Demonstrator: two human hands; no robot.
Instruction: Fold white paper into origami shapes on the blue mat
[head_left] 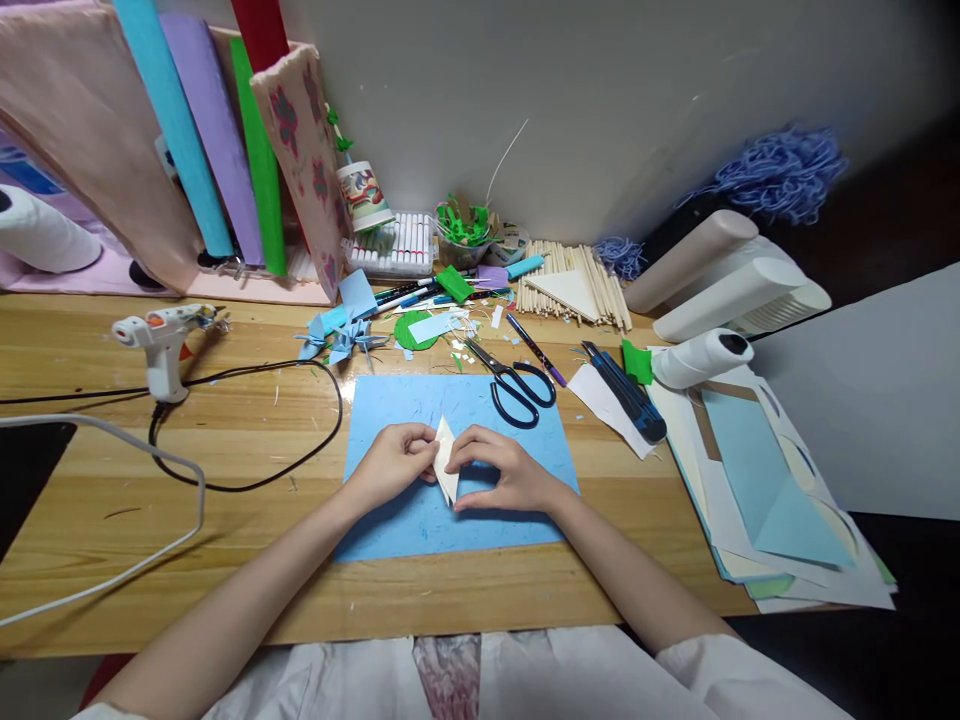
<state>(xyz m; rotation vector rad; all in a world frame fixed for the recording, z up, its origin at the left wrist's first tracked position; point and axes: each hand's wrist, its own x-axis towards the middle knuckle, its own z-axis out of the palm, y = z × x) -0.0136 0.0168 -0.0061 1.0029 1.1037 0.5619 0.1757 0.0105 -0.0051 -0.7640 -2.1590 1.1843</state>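
A cream piece of paper (445, 460), folded into a narrow diamond, is held up between my two hands over a blue mat (420, 535). My left hand (396, 462) pinches its left edge between thumb and fingers. On the other side my right hand (504, 470) curves round it, index fingertip on the paper's face and thumb near the lower tip. Just beyond my right hand, black-handled scissors (517, 390) lie across the mat's far edge. Several folded blue paper shapes (352, 340) rest on the table beyond the mat.
A white glue gun (161, 350) stands at left, its black cord (341, 400) looping toward the mat. At right lie a utility knife (626, 395) and stacked paper sheets (780, 480). Markers (405, 240), wooden sticks (600, 285) and paper scraps line the back.
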